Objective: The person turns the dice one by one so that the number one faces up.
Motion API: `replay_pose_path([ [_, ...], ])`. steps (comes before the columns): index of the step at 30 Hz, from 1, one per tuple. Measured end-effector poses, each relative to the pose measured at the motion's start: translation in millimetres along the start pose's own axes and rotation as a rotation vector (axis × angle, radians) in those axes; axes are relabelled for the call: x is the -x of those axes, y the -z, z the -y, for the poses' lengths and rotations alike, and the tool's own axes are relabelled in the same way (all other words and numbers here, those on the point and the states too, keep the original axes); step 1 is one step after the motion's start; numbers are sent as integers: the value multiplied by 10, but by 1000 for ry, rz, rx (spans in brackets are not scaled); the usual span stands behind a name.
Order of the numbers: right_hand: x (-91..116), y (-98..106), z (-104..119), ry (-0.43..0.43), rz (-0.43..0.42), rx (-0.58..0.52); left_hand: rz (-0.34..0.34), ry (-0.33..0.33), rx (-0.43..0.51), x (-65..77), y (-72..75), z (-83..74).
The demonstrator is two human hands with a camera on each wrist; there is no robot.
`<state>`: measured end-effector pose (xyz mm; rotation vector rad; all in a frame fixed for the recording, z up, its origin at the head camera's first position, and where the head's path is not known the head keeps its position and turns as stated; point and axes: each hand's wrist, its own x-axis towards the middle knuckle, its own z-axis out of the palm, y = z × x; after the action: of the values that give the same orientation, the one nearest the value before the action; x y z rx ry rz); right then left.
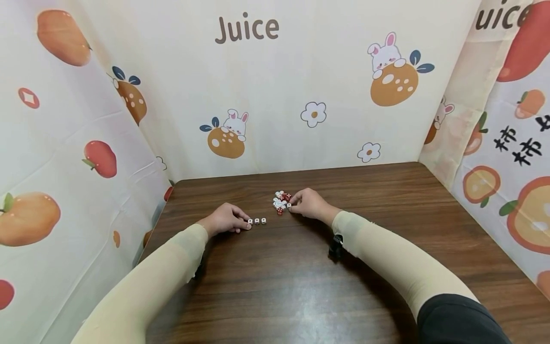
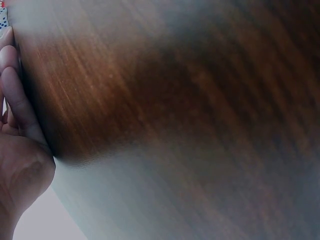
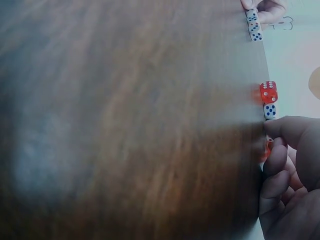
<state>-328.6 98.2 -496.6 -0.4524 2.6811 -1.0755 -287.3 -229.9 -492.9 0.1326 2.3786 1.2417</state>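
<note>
Three white dice stand in a short row on the table, the middle one and the right one uncovered. At the row's left end, my left hand pinches the third white die between thumb and forefinger. To the right lies a small pile of white dice and red dice. My right hand is at the pile's right edge, its thumb and forefinger pinching a white die. In the right wrist view a red die and a white die show just beyond my fingertips.
The dark wood-grain table runs up to a printed cloth backdrop with fruit and rabbit pictures. Similar cloth hangs at the left and right. A black wrist strap device hangs under my right sleeve.
</note>
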Motion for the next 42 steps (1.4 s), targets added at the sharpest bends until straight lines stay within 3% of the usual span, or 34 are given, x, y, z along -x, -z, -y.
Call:
replay_pose_path([
  [9, 21, -5, -2, -17, -8, 8, -5, -5, -3, -3, -4, -8],
  [20, 32, -13, -39, -21, -1, -63, -3, -16, -10, 10, 5, -13],
  [33, 133, -128, 78, 57, 66, -156, -4, 2, 0, -15, 1, -17],
  [42, 177, -207, 152, 78, 80, -145, -3, -10, -7, -15, -1, -18],
])
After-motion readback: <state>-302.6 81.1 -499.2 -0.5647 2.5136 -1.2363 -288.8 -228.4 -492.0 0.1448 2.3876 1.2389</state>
